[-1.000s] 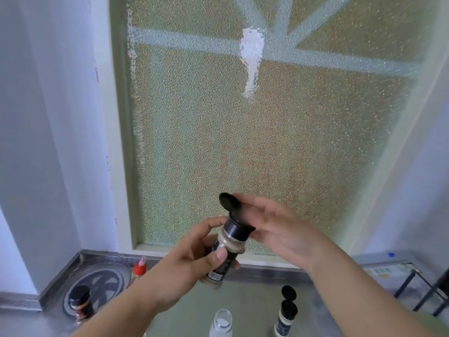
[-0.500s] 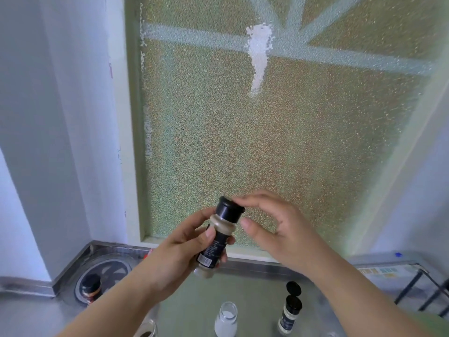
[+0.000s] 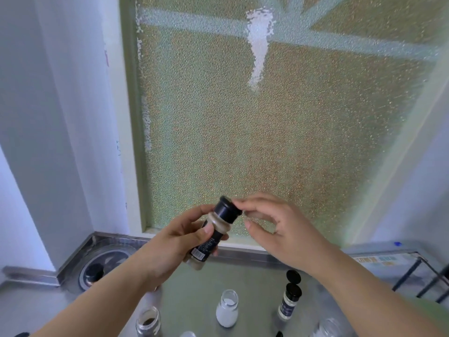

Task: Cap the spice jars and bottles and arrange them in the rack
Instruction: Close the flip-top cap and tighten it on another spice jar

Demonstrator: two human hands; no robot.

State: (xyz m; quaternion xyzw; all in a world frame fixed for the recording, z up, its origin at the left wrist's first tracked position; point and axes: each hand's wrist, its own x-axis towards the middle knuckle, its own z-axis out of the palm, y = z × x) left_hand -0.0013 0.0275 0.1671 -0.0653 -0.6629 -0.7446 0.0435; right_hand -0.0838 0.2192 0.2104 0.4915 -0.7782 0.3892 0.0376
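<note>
We see the left hand [image 3: 179, 242] wrapped round a tilted spice jar [image 3: 213, 233] of beige powder, held in the air above the steel counter [image 3: 199, 288]. The right hand [image 3: 279, 229] has its curled fingertips [image 3: 237, 204] at the rim of the jar's black cap [image 3: 227, 210] (the flap looks closed down). Below, toward the counter's near edge, stand an uncapped bottle of white powder [image 3: 227, 310], a jar of dark spice [image 3: 148, 321] and a jar with its black flip lid raised [image 3: 290, 300]. A black wire rack [image 3: 422, 276] sits at the right edge, and another dark-capped jar [image 3: 93, 276] stands in the far-left corner.
</note>
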